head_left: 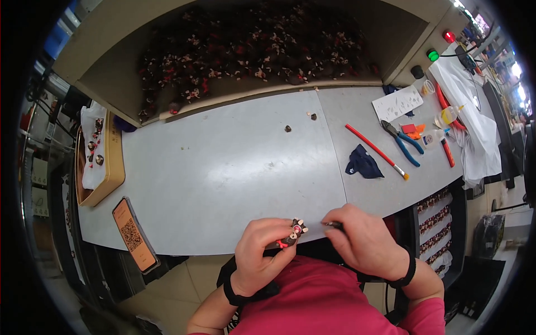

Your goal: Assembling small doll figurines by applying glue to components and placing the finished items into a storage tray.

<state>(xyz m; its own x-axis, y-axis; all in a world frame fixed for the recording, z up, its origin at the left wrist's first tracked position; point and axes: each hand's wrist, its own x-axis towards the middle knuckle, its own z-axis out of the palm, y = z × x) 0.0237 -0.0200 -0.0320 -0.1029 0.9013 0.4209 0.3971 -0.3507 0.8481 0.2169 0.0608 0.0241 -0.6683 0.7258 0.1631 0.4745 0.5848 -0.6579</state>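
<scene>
Near the table's front edge, my left hand (262,248) is closed around a small dark figurine (296,228) with cream horn-like tips and red and pink parts. The figurine's upper part sticks out past my thumb and fingertips; the rest is hidden in the hand. Just to the right, apart from the figurine, my right hand (363,240) pinches a small, thin dark piece (334,225), mostly covered by the fingers, so its kind is unclear. A dark band circles each wrist.
A deep bin (385,42) heaped with similar dark pieces stands at the back. Pliers (406,146), a red-handled brush (377,151), a dark cloth (364,163) and small bottles (446,115) lie right. A box (114,162) and a phone (135,234) are left; trays (435,229) of figurines sit lower right.
</scene>
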